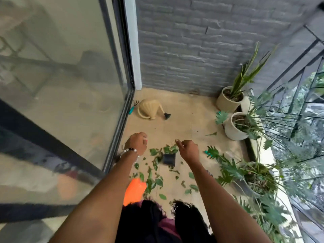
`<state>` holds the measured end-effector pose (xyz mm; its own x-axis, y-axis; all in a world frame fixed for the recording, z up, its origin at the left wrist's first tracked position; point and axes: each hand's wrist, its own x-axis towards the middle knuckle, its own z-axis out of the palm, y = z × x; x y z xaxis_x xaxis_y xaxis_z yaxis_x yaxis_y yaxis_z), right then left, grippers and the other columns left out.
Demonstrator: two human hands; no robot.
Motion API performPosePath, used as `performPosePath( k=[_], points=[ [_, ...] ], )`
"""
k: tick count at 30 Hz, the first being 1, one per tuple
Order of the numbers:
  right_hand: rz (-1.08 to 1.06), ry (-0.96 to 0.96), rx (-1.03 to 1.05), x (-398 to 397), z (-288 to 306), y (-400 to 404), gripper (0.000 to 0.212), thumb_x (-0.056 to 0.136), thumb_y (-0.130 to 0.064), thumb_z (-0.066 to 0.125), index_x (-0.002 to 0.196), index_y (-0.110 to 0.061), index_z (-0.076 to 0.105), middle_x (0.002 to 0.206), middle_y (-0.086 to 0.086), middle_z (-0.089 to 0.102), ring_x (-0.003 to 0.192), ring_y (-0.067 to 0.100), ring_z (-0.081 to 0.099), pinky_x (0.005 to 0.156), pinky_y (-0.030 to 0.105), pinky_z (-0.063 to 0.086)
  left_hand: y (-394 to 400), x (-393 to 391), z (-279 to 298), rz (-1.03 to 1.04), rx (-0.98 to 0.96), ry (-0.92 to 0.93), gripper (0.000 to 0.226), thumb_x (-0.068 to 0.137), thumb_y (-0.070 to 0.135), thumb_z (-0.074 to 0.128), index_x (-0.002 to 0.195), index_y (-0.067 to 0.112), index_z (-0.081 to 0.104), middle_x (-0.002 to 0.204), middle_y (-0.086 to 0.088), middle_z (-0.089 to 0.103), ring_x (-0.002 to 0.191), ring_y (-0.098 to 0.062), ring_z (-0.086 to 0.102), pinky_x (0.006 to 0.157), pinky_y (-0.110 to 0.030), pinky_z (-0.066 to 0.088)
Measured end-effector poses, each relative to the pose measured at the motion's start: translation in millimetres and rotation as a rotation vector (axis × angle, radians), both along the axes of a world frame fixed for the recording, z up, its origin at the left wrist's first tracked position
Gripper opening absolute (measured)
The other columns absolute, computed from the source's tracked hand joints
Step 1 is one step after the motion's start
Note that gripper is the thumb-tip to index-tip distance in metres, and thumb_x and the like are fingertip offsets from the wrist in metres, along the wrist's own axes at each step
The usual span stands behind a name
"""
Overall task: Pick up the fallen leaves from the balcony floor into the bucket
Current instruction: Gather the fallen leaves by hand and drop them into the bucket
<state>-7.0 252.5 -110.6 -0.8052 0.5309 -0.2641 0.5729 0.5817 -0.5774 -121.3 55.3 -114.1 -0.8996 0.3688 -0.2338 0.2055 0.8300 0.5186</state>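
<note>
Several green fallen leaves [156,174] lie scattered over the tan balcony floor in front of me. An orange bucket [134,191] stands at the near left of them, partly hidden by my hair. My left hand [137,142], with a beaded bracelet at the wrist, hovers over the left edge of the leaves with fingers loosely curled and nothing visible in them. My right hand [187,149] hovers over the middle, thumb and forefinger close together. A leaf cluster [171,149] sits right beside its fingertips. Blur hides whether it is held.
A dark square object [169,159] lies among the leaves. A beige watering can [149,109] and a hand rake [134,104] lie by the glass door [70,76]. Potted plants [235,125] line the right side along the railing [298,85]. A brick wall closes the far end.
</note>
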Motion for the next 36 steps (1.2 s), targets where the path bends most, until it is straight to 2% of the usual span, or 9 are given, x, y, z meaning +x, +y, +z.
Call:
performPosePath(
  k=[3,7,10,13,15,19,25,31,36],
  points=[
    [-0.025,-0.009,-0.003,-39.7,4.7,12.5,0.053,0.097,-0.048,0.048,0.055,-0.016,0.042,0.070,0.018,0.060,0.080,0.039,0.061,0.061,0.031,0.031,8.9,-52.3,5.9,0.002,-0.003,0.004,0.025,0.091,0.015,0.055,0.113,0.014,0.066,0.111,-0.013,0.068,0.102,-0.031,0.063,0.088,-0.038,0.052],
    [-0.071,0.012,-0.013,-85.9,7.2,32.0,0.044,0.097,-0.046,0.049,0.066,-0.015,0.052,0.083,0.023,0.068,0.082,0.038,0.062,0.062,0.029,0.032,31.8,-110.6,17.4,0.002,-0.004,0.036,0.027,0.092,0.016,0.054,0.117,0.011,0.064,0.113,-0.018,0.068,0.109,-0.034,0.061,0.091,-0.039,0.049],
    [-0.131,0.021,-0.049,-120.2,5.0,53.7,0.047,0.096,-0.049,0.050,0.067,-0.012,0.058,0.073,0.017,0.068,0.075,0.035,0.065,0.059,0.033,0.041,57.2,-145.9,18.6,-0.035,-0.027,0.043,0.029,0.093,0.015,0.053,0.120,0.009,0.064,0.115,-0.018,0.067,0.112,-0.034,0.059,0.092,-0.037,0.048],
    [-0.156,0.040,-0.047,-160.2,4.1,83.5,0.047,0.096,-0.045,0.051,0.065,-0.010,0.053,0.063,0.010,0.057,0.063,0.028,0.055,0.056,0.031,0.035,88.1,-187.1,12.1,-0.083,-0.041,0.036,0.029,0.093,0.014,0.051,0.119,0.008,0.064,0.114,-0.019,0.067,0.110,-0.036,0.059,0.089,-0.039,0.048],
    [-0.168,0.026,-0.044,-192.4,-0.2,104.8,0.049,0.096,-0.044,0.052,0.065,-0.007,0.055,0.064,0.011,0.057,0.063,0.028,0.052,0.057,0.031,0.032,112.9,-224.3,9.2,-0.105,-0.051,0.041,0.030,0.093,0.014,0.051,0.119,0.009,0.064,0.113,-0.019,0.066,0.108,-0.037,0.060,0.087,-0.038,0.049],
    [-0.255,0.042,-0.105,-270.4,-28.7,159.5,0.057,0.095,-0.047,0.052,0.070,0.002,0.064,0.069,0.016,0.067,0.067,0.033,0.061,0.058,0.035,0.042,174.0,-326.1,3.1,-0.135,-0.021,0.083,0.030,0.089,0.013,0.056,0.117,0.009,0.065,0.112,-0.019,0.068,0.107,-0.036,0.061,0.091,-0.038,0.049],
    [-0.449,0.036,-0.177,-376.8,-49.3,261.9,0.053,0.096,-0.044,0.053,0.065,-0.002,0.062,0.069,0.015,0.069,0.069,0.032,0.064,0.057,0.034,0.040,283.2,-457.5,-2.4,-0.241,-0.109,0.029,0.031,0.092,0.016,0.053,0.122,0.014,0.062,0.115,-0.015,0.067,0.110,-0.034,0.059,0.091,-0.037,0.048],
    [-0.602,-0.014,-0.212,-429.4,-41.1,347.4,0.049,0.095,-0.044,0.054,0.060,-0.010,0.056,0.069,0.015,0.068,0.073,0.038,0.063,0.061,0.037,0.046,391.1,-519.3,7.9,-0.366,-0.082,-0.010,0.032,0.094,0.015,0.052,0.125,0.013,0.060,0.115,-0.014,0.067,0.113,-0.031,0.057,0.094,-0.037,0.047],
    [-0.769,0.029,-0.205,-419.7,-18.3,387.8,0.041,0.097,-0.040,0.052,0.082,-0.005,0.069,0.085,0.013,0.072,0.083,0.032,0.065,0.067,0.032,0.043,483.5,-527.1,23.4,-0.586,-0.099,-0.003,0.033,0.095,0.015,0.049,0.127,0.014,0.060,0.119,-0.018,0.065,0.110,-0.034,0.060,0.092,-0.037,0.049]
  ],
)
